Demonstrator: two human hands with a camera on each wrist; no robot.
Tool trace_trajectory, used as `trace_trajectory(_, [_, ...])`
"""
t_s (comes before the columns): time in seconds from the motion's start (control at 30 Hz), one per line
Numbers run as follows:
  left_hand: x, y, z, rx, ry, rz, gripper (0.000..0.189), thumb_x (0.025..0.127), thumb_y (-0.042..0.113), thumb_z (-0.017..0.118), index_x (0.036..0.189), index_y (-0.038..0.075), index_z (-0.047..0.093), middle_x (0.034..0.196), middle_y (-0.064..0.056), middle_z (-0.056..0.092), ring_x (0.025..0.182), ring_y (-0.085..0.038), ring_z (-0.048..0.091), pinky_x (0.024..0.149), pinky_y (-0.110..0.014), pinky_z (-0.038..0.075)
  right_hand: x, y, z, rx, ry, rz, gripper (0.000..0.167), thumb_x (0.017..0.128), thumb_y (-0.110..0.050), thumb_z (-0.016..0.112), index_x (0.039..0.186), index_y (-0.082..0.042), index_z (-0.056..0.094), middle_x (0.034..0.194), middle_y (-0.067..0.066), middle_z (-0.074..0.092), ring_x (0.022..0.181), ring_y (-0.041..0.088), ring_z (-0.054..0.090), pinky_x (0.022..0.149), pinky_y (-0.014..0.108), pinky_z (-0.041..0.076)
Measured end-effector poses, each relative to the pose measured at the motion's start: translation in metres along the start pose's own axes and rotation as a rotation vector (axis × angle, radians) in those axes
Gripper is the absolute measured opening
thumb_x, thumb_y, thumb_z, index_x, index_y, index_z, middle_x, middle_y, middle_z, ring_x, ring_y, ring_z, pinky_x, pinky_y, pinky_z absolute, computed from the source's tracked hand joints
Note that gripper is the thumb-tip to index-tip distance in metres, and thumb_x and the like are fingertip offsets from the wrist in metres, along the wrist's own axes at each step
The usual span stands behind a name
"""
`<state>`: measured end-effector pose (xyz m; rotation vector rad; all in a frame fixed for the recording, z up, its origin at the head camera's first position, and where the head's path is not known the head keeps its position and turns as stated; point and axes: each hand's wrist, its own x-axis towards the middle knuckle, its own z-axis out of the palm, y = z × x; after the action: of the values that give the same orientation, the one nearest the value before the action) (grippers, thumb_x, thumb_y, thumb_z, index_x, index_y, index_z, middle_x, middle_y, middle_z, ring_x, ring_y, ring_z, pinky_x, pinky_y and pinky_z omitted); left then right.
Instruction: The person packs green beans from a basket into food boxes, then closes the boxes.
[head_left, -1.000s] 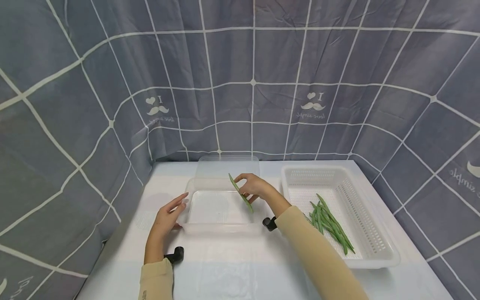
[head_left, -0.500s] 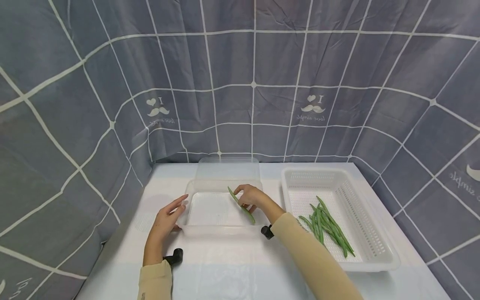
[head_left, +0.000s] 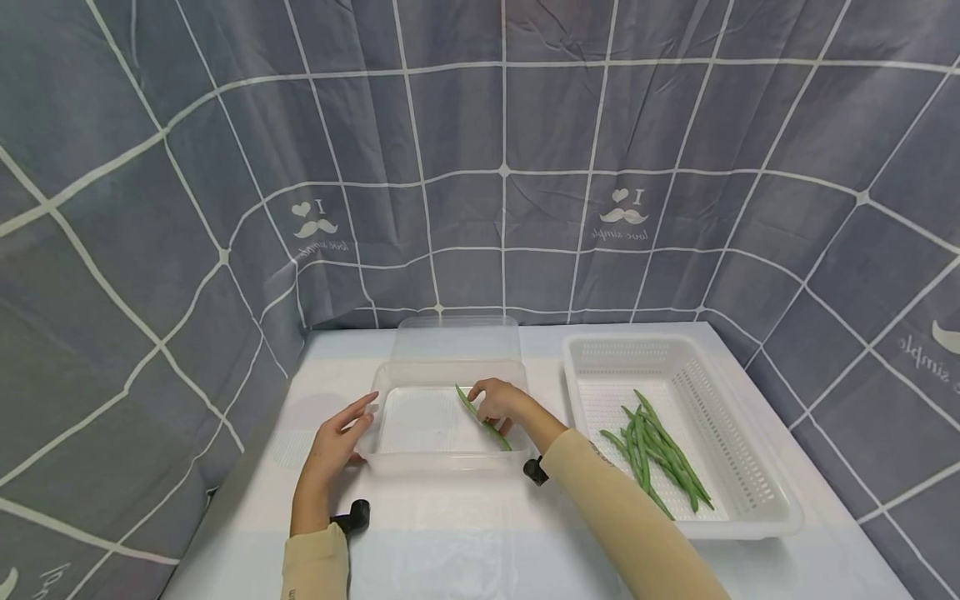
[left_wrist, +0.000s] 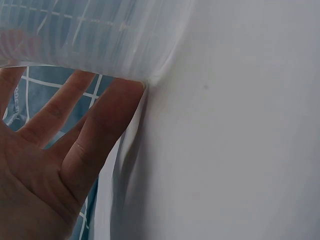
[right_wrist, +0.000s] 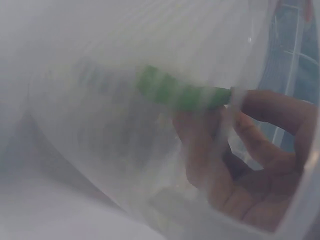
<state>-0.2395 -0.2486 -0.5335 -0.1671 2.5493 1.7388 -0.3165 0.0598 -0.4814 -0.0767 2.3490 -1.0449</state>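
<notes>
A clear plastic container (head_left: pixel 450 462) sits in the middle of the table. My left hand (head_left: pixel 335 437) rests against its left wall, fingers extended and loosely spread; in the left wrist view the fingertips meet the ribbed side. Inside the container, near its right wall, my right hand (head_left: pixel 504 402) pinches a single green bean (head_left: pixel 465 402) low over the bottom. The right wrist view shows that bean's near end (right_wrist: pixel 170 92) blurred through the clear wall, between thumb and fingers. Whether the bean touches the bottom I cannot tell.
On the right stands a white perforated basket (head_left: pixel 786 512) with several green beans (head_left: pixel 663 450) in a loose pile. A clear flat lid (head_left: pixel 457 340) lies behind the container. A grey checked curtain (head_left: pixel 465 208) surrounds the table at the back and sides.
My right hand has come down into the container with the green bean, lowering it towards the bottom. The left hand has stayed at the left wall.
</notes>
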Motion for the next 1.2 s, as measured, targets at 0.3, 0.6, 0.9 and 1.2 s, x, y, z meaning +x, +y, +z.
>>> trace_trajectory(0.3, [0.003,-0.002,0.001,-0.008,0.005,-0.013,0.049,0.109,0.035,0.06,0.157,0.028,0.054,0.165,-0.024,0.043,0.133,-0.043,0.059,0.062,-0.029,0.058,0.0,0.005,0.001,0.037,-0.039,-0.012,0.05,0.092,0.01,0.063,0.138,-0.009,0.065,0.076,0.005,0.054,0.068,0.018,0.053,0.068,0.042,0.064])
trace_trajectory(0.6, [0.0,0.0,0.0,0.011,0.006,-0.011,0.05,0.11,0.035,0.059,0.158,0.026,0.053,0.167,-0.025,0.041,0.137,-0.044,0.057,0.063,-0.03,0.059,-0.006,0.003,-0.006,0.091,-0.043,-0.04,0.049,0.093,0.006,0.064,0.14,-0.009,0.064,0.09,0.009,0.06,0.077,0.02,0.058,0.067,0.04,0.065])
trace_trajectory(0.9, [-0.001,0.0,-0.002,0.026,0.008,0.001,0.049,0.11,0.034,0.057,0.159,0.026,0.052,0.166,-0.026,0.041,0.14,-0.045,0.055,0.064,-0.03,0.059,-0.024,-0.009,-0.035,0.224,-0.051,-0.119,0.045,0.099,-0.007,0.068,0.144,-0.011,0.062,0.12,0.018,0.07,0.098,0.027,0.069,0.073,0.037,0.065])
trace_trajectory(1.2, [-0.001,0.001,0.001,0.032,0.002,-0.001,0.049,0.11,0.036,0.057,0.159,0.027,0.052,0.166,-0.026,0.041,0.136,-0.043,0.057,0.063,-0.029,0.059,-0.044,0.001,-0.081,0.323,-0.006,-0.165,0.046,0.101,-0.013,0.068,0.146,-0.016,0.059,0.116,0.014,0.068,0.099,0.024,0.071,0.077,0.035,0.066])
